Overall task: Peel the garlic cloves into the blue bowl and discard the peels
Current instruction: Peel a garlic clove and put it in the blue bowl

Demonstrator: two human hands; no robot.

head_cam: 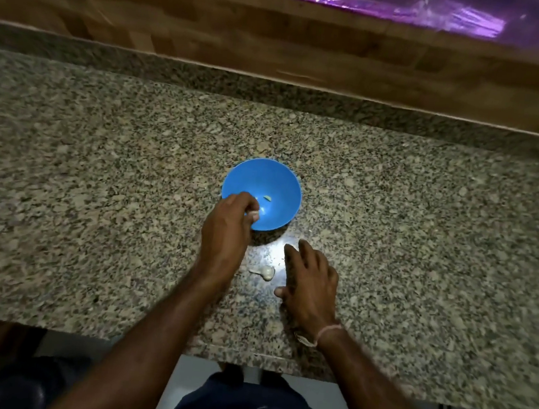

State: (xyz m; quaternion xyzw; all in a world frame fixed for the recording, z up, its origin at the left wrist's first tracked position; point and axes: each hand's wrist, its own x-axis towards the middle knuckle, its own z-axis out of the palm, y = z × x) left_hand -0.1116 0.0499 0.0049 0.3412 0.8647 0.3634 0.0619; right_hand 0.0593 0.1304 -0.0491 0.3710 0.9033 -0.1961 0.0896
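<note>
left hand [227, 225] curled at the bowl [280, 179] rim, fingertips hidden, can't tell what it grips. right hand [311, 283] fingers spread, relaxed, holding nothing, beside garlic clove [267, 272].

A kitchen, seen from above the worktop.

The bench [103, 157] was a long slab of speckled granite with a raised granite lip along its back edge. It was set against a wall of wood-patterned panels [276, 35]. A small blue bowl [283, 179] stood on it, and a piece of garlic [266, 272] in its papery skin lay on the stone nearer the front. A pale floor [177, 392] showed below the bench's front edge.
</note>
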